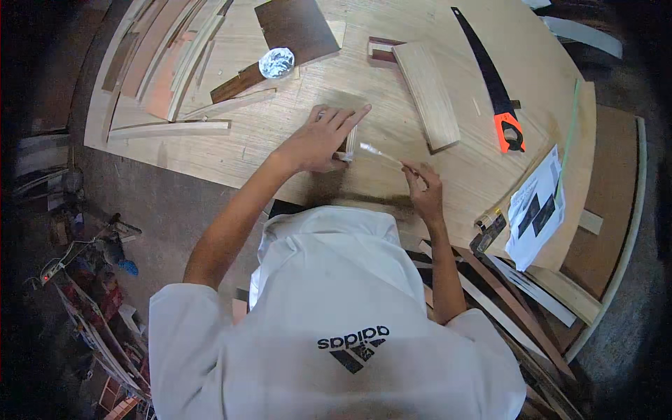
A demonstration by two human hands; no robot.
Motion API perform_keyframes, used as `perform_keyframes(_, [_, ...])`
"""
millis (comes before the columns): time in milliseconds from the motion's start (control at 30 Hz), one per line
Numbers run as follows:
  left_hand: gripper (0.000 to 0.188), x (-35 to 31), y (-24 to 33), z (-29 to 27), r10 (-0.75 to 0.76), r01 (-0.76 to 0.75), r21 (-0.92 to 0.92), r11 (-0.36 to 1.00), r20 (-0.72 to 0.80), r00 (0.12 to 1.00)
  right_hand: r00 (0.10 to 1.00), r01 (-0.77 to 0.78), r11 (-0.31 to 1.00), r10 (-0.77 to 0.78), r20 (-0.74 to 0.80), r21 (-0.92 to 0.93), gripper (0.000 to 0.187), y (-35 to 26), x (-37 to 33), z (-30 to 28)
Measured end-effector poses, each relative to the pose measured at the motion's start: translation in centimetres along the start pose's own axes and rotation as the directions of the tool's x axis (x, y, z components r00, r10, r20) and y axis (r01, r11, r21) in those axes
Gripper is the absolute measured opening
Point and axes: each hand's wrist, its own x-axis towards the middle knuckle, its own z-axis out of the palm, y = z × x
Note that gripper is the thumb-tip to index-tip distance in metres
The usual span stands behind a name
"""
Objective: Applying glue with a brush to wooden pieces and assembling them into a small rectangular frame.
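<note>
My right hand [424, 190] sits closest to me, just past the near edge of the broad pale plywood tabletop [280, 140], its fingers pressed together in a pinch on one end of a thin clear strip of tape [378, 152]. That strip runs up and to the left from my fingertips to my left hand [323, 138], which lies flat with fingers spread and extended over a small upright pale wooden piece [349, 142]; the thumb side touches it, though how firmly I cannot tell. Between the two hands the board is bare, and there is open room on the plywood to the left of my left hand. Beyond my right fingers lies a light rectangular wooden block [432, 94], well apart, and farther right a black-bladed handsaw with an orange handle [494, 87]. To the right of my right hand, printed white paper sheets [536, 208] overhang the table's curved edge. Farthest beyond my left fingers rest a clear tape roll [276, 62], a dark brown wooden panel [297, 29], and long pale wood strips [171, 128].
</note>
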Motion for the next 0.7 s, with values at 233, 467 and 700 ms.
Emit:
perform_keyframes(233, [0.126, 0.2, -0.6, 0.6, 0.038, -0.037, 0.056, 0.998, -0.029, 0.999, 0.958, -0.214, 0.912, 0.266, -0.106, 0.349, 0.022, 0.7, -0.4, 3.7])
perform_keyframes(467, [0.125, -1.1, -0.9, -0.8, -0.001, 0.001, 0.049, 0.999, 0.01, 1.0, 0.93, -0.358, 0.728, 0.335, 0.152, 0.585, 0.026, -1.0, 1.8, 6.9])
perform_keyframes(700, [0.128, -3.3, -1.7, -2.7, -0.073, 0.072, -0.074, 0.995, -0.004, 0.997, 0.919, -0.38, 0.499, 0.297, 0.258, 0.779, 0.032, -1.6, 4.9, 12.1])
